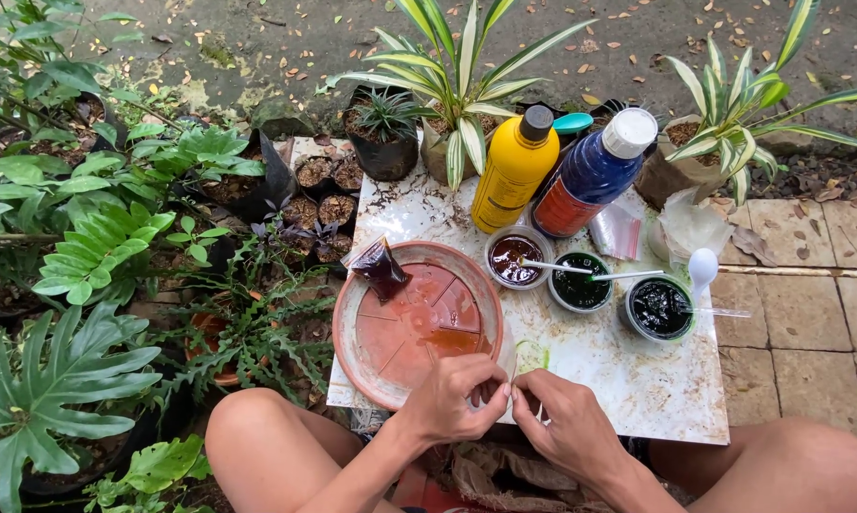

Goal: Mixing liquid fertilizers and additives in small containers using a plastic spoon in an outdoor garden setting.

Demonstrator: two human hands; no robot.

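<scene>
My left hand [455, 397] and my right hand [569, 426] meet at the near edge of a white tile [628, 380] and pinch a small clear plastic bag [508, 366] between their fingertips. The bag's contents are hidden by my fingers. Just beyond my left hand lies a terracotta saucer [352, 328] with reddish liquid in it. A small sealed bag of dark liquid [381, 269] rests on the saucer's far rim.
Three small cups of dark liquid [515, 256] [580, 281] [658, 307] stand on the tile with spoons in them. Behind them are a yellow bottle [514, 171], a blue bottle [592, 175] and empty plastic bags [616, 233]. Potted plants crowd the left and back.
</scene>
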